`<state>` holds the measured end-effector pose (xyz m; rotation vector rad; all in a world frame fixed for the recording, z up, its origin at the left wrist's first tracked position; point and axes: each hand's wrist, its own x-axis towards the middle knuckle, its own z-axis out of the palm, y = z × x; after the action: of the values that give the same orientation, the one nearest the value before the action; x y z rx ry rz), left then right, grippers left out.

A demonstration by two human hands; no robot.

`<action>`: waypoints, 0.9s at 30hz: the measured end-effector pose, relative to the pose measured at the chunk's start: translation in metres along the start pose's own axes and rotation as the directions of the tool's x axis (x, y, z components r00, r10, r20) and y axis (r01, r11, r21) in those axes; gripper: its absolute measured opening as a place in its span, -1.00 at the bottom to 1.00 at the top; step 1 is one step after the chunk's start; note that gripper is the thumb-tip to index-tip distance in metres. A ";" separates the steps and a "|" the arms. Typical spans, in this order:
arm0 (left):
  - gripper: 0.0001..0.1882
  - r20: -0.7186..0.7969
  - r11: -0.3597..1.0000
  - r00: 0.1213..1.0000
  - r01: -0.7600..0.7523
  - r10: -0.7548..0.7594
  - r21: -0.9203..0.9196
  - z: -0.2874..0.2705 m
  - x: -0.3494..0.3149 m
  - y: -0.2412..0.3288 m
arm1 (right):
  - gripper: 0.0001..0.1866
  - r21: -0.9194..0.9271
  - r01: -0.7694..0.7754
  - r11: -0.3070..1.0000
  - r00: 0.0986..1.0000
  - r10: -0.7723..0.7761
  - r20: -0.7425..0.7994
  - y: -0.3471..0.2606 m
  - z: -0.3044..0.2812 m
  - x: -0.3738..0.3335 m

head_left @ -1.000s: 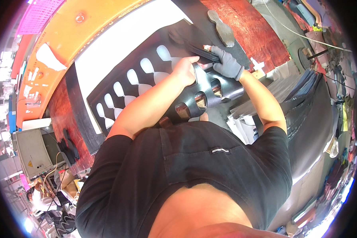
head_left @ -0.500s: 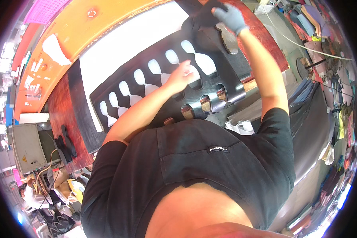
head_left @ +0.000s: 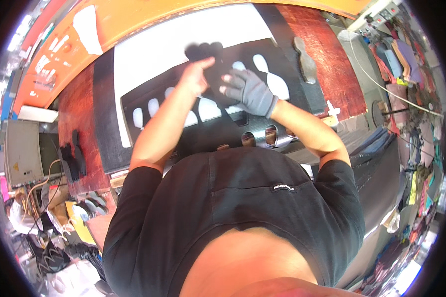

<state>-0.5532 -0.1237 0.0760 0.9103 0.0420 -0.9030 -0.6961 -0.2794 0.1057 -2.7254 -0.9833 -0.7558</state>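
Several dark, insole-shaped pieces [head_left: 203, 52], blurred by motion, are bunched between my two hands over the board. My bare left hand [head_left: 195, 78] grips their left side, its fingers pointing to the right. On their right side, my right hand [head_left: 250, 93] wears a grey glove with bare fingertips and has its fingers curled over the dark material. Beneath both hands lies a black sheet [head_left: 287, 57] with rows of insole-shaped holes. White shows through the far holes, and dark red through the near ones. My hands and the pieces hide the sheet's middle.
Under the sheet is a white board [head_left: 158, 42] on a dark red table [head_left: 344, 74]. A grey sole-shaped piece [head_left: 306, 60] lies at right; black sole-shaped pieces [head_left: 74, 161] lie at left. An orange machine beam [head_left: 59, 69] runs along the back. A grey box [head_left: 22, 153] stands at left.
My gloved right hand has come from the far right edge to the middle, bringing dark pieces. My left hand has moved left and meets them. The view has shifted somewhat.
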 end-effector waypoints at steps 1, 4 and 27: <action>-0.70 -0.122 0.998 0.991 0.050 -0.054 -0.036 -0.010 -0.002 -0.012 | -0.37 0.108 -0.078 0.991 0.988 0.063 0.138 -0.006 0.009 -0.007; -0.71 -0.166 0.976 0.982 -0.123 0.094 -0.178 -0.029 -0.008 -0.032 | -0.27 0.544 -0.399 0.738 0.916 0.348 0.199 -0.009 0.024 -0.026; -0.80 0.102 0.188 0.472 -0.528 0.876 0.828 -0.046 0.002 -0.031 | -0.38 0.069 -0.603 0.794 0.794 0.591 0.141 0.006 0.048 -0.011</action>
<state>-0.5584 -0.1017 0.0248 1.7403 -0.4692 0.3300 -0.6796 -0.2758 0.0588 -2.7445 -0.1159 -0.4121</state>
